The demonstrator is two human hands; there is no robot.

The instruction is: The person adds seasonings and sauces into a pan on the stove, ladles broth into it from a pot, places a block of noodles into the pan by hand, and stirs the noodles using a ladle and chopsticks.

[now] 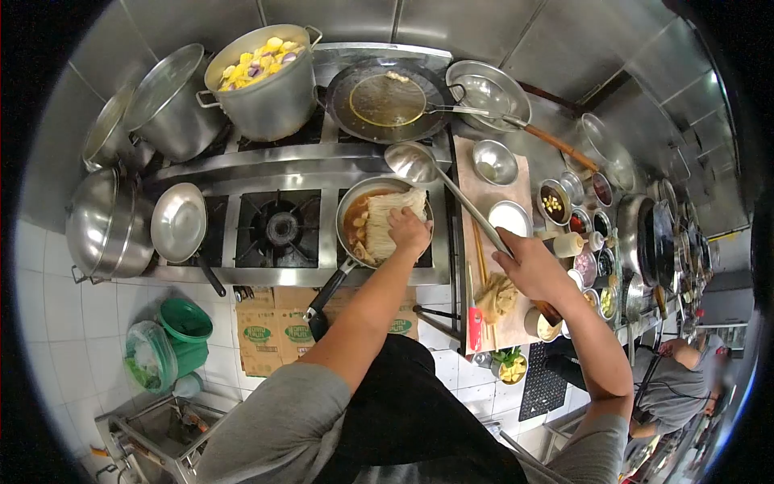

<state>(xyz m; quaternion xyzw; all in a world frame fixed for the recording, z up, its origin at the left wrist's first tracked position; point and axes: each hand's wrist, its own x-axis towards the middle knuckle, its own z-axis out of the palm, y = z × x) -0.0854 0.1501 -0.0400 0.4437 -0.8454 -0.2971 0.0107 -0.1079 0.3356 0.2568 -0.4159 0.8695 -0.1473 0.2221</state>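
Observation:
A frying pan (pixel 343 222) sits on the front right burner, with reddish broth (pixel 355 216) and pale sliced pieces in it. A flat bundle of thin dried noodles (pixel 379 230) lies over the pan's right side. My left hand (pixel 409 230) grips this bundle from above, its fingers partly bent over the strands. In my right hand (pixel 532 266) is the handle of a long metal ladle (pixel 472 206). The ladle's bowl (pixel 411 163) hangs just above the pan's back edge, and its wooden end shows below my wrist.
Behind are a wok (pixel 387 101) with a strainer and a large pot (pixel 266 89) of cut yellow and purple pieces. A second pan (pixel 179 222) stands left of the bare burner (pixel 282 228). Bowls and bottles (pixel 568 244) crowd the right. Another person (pixel 685 387) works farther right.

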